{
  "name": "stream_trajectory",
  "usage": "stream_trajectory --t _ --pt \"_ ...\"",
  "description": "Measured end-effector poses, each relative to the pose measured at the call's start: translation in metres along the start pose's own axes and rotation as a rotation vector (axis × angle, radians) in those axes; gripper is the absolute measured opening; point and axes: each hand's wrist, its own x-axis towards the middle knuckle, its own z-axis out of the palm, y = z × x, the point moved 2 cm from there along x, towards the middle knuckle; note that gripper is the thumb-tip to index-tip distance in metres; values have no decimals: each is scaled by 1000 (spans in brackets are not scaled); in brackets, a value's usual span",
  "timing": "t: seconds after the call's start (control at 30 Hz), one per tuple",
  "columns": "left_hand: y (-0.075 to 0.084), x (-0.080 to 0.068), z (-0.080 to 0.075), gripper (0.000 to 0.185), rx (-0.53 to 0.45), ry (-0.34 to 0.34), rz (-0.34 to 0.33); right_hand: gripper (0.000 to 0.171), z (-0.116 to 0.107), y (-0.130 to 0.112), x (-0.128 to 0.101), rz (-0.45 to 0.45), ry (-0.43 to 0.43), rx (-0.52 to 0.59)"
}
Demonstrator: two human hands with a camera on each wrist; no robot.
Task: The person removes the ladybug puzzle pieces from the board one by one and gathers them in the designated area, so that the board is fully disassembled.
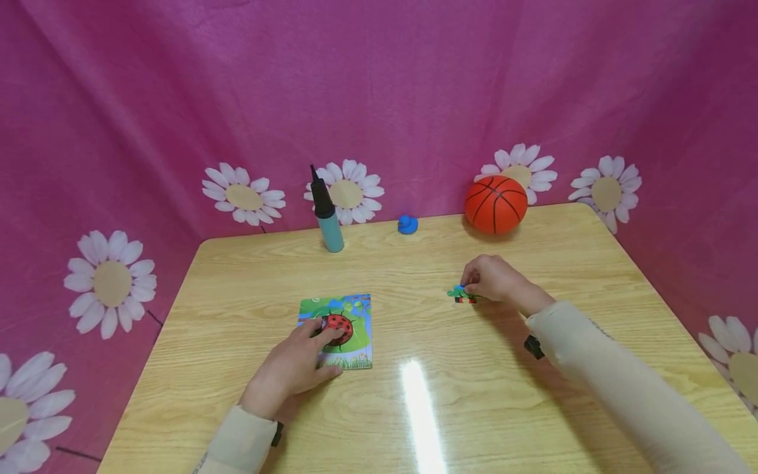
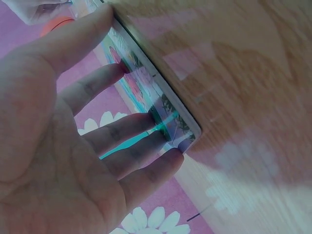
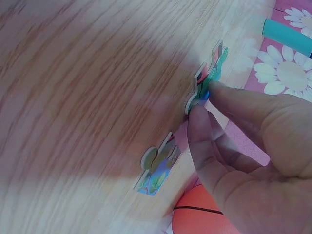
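Your left hand [image 1: 296, 365] lay flat with straight fingers on the ladybird puzzle board [image 1: 349, 329] at the near left of the desk [image 1: 533, 408], while your right hand [image 1: 494, 280] had its grip pinched together on a puzzle piece [image 3: 207, 83] at mid-right, another loose piece [image 3: 157, 165] lying just beside it. You seemed to be lifting that piece; carrying it left to the board looked like the next call. The pump [image 1: 327, 214], blue duck [image 1: 407, 224] and basketball [image 1: 495, 204] stood along the far edge, well out of the way.

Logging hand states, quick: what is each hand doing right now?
Left hand: open, straight fingers resting on the ladybug puzzle board.
Right hand: pinching a puzzle piece off the table.
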Motion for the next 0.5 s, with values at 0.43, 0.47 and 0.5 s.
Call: stream_trajectory --t 0.43,0.47,0.5 --pt "2 0 2 61 26 24 39 4 3 -3 -3 -18 27 0" --pt "2 0 3 61 31 28 44 5 3 -3 -4 -20 30 -2" --pt "2 0 3 61 37 29 49 5 4 -3 -4 -23 34 -7"
